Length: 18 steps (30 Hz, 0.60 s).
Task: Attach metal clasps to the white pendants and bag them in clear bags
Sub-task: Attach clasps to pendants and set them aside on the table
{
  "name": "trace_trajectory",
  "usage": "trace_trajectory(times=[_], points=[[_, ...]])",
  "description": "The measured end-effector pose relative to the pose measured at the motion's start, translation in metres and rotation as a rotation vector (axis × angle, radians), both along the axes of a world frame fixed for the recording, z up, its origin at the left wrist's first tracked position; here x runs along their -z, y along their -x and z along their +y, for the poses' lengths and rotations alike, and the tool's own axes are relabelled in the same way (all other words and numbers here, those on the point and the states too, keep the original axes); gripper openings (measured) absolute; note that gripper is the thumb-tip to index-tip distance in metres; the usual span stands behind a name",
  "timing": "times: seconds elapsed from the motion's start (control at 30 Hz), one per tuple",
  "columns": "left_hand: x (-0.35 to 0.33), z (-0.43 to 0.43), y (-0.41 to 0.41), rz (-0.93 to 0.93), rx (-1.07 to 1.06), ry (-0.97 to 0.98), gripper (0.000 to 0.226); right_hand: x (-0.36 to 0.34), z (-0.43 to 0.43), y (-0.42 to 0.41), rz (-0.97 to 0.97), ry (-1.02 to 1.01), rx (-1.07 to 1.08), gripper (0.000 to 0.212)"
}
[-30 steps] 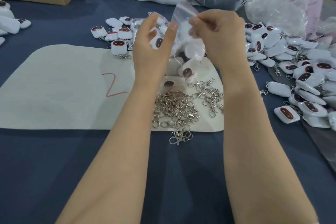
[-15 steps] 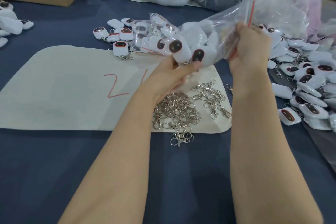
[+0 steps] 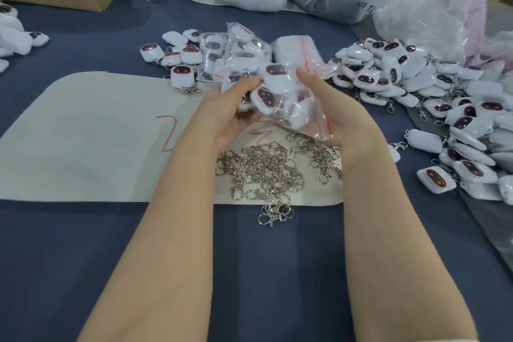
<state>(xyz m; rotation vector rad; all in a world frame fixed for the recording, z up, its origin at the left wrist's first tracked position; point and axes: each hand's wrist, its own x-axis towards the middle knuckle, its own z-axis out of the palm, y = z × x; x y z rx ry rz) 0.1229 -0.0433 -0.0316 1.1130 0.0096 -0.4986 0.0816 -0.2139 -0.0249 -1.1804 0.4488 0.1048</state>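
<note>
Watching a clear bag (image 3: 311, 119) of white pendants (image 3: 277, 82) held up between both hands | I see left hand (image 3: 224, 111) curled on its left end, right hand (image 3: 344, 116) cupping its right end, thumb pressed on top | clasps (image 3: 266, 166) heaped under the wrists | loose pendants (image 3: 410, 80) right of the right hand | filled bags (image 3: 238, 50) just beyond the fingertips
</note>
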Motion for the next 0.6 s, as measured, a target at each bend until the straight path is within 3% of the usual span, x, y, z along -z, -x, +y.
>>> trace_trajectory(times=[0.13,0.23,0.3,0.37,0.47,0.53,0.6], points=[[-0.005,0.004,-0.001,0.036,0.008,0.045,0.018,-0.003,0.002,0.001,-0.031,-0.035,-0.052,0.060],[-0.012,-0.001,-0.004,0.151,-0.117,0.196,0.013,-0.008,0.012,-0.006,-0.100,-0.089,0.068,0.016],[-0.019,-0.009,-0.009,0.158,-0.219,0.243,0.011,-0.010,0.022,-0.017,-0.148,-0.084,0.191,0.008],[-0.032,-0.019,-0.020,0.006,-0.298,0.118,0.009,-0.012,0.033,-0.033,-0.207,-0.147,0.262,0.020],[-0.055,-0.035,-0.038,-0.201,-0.412,-0.049,0.044,-0.022,0.048,-0.062,-0.305,-0.235,0.353,0.027],[-0.066,-0.044,-0.050,-0.342,-0.495,-0.253,0.039,-0.033,0.058,-0.084,-0.336,-0.225,0.369,0.015],[-0.068,-0.051,-0.059,-0.453,-0.521,-0.416,0.034,-0.034,0.069,-0.102,-0.284,-0.132,0.409,0.017]])
